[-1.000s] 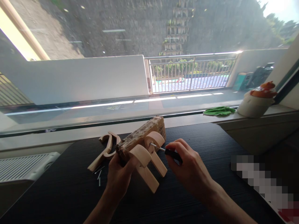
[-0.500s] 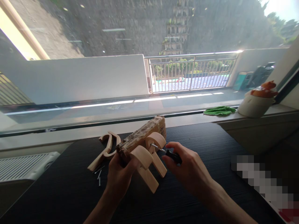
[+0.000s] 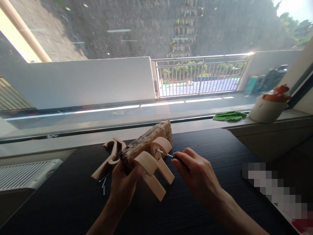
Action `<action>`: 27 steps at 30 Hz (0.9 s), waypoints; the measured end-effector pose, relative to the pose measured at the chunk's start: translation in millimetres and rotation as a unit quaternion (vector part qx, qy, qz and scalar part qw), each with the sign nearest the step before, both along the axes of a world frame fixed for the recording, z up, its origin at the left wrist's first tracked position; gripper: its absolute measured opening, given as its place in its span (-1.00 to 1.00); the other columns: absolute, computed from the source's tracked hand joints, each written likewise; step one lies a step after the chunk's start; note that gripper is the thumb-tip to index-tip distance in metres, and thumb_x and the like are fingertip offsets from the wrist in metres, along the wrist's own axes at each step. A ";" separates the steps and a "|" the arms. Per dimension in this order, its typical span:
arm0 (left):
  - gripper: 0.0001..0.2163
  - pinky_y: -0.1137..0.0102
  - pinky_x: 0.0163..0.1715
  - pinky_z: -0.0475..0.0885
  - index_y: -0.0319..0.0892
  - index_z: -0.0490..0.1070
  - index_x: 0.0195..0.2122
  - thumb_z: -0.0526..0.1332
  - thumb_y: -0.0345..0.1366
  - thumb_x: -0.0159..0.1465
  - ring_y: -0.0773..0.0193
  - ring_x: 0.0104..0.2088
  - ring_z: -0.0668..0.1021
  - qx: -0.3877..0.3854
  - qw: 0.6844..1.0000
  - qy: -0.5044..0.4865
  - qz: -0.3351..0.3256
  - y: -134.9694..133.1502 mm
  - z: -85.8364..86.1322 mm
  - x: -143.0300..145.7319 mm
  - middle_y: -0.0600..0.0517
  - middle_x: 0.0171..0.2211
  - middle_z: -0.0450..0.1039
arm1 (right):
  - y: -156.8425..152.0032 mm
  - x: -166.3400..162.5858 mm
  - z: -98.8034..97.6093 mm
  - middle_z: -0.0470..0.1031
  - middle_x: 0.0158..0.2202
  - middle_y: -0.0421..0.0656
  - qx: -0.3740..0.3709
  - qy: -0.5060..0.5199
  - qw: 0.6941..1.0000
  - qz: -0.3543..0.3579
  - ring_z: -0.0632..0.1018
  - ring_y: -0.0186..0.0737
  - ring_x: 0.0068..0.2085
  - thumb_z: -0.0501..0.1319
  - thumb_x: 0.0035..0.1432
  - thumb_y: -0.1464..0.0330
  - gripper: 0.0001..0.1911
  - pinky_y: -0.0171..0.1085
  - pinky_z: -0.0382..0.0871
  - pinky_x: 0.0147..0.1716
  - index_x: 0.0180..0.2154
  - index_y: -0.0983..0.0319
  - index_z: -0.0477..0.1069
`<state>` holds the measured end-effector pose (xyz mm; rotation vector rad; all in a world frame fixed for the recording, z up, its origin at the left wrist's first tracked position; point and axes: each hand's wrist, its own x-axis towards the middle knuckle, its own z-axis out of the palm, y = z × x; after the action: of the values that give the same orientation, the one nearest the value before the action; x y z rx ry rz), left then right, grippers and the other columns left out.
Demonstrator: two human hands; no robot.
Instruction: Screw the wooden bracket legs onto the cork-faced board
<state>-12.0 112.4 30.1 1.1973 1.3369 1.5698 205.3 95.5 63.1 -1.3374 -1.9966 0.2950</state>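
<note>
My left hand [image 3: 126, 182] is closed round the near end of a rough, bark-edged wooden block [image 3: 146, 137], held tilted above the table. Two pale curved wooden hooks [image 3: 146, 163] sit against the block's side, their straight ends pointing down toward me. My right hand [image 3: 195, 166] grips the dark handle of a screwdriver [image 3: 166, 153]. Its metal shaft reaches to the inner face of the farther hook [image 3: 162, 143], where the tip meets a hole or screw that I cannot make out clearly.
Two more curved wooden hooks [image 3: 111, 156] lie on the black table [image 3: 73, 199], with several screws [image 3: 104, 189] near them. On the windowsill are a green cloth [image 3: 230, 116] and a white pot [image 3: 267, 109]. A white radiator [image 3: 29, 173] stands at the left.
The block and its hooks have shifted slightly left and up. My right hand has changed its hold, its fingers now covering more of the screwdriver handle.
</note>
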 end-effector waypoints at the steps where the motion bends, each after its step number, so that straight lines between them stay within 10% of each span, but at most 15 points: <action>1: -0.68 0.42 -0.36 0.46 -0.20 0.44 -0.24 0.34 -0.31 -0.07 0.17 -0.31 0.56 -0.002 1.000 0.004 -0.002 -0.1 1.2 1.0 0.05 -0.32 0.54 | -0.3 -0.6 -0.1 0.38 -0.36 -0.20 -0.004 0.001 1.000 0.005 0.43 -0.30 -0.39 -0.01 0.32 0.27 -0.75 -0.31 0.22 -0.38 -0.22 0.15 0.41; 27: -0.69 0.50 -0.47 0.40 -0.20 0.43 -0.21 0.33 -0.25 0.00 0.25 -0.35 0.53 0.004 0.999 0.037 -0.002 0.3 -4.7 -0.7 0.07 -0.33 0.52 | -3.1 -6.2 -2.5 0.47 -0.25 -0.23 0.004 0.028 1.000 -0.009 0.51 -0.27 -0.33 0.14 0.21 0.30 -0.72 -0.32 0.28 -0.34 -0.02 0.09 0.31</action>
<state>-12.7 112.7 25.4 1.2730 1.3743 1.5428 199.1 92.4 60.6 -1.3275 -1.9354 0.3115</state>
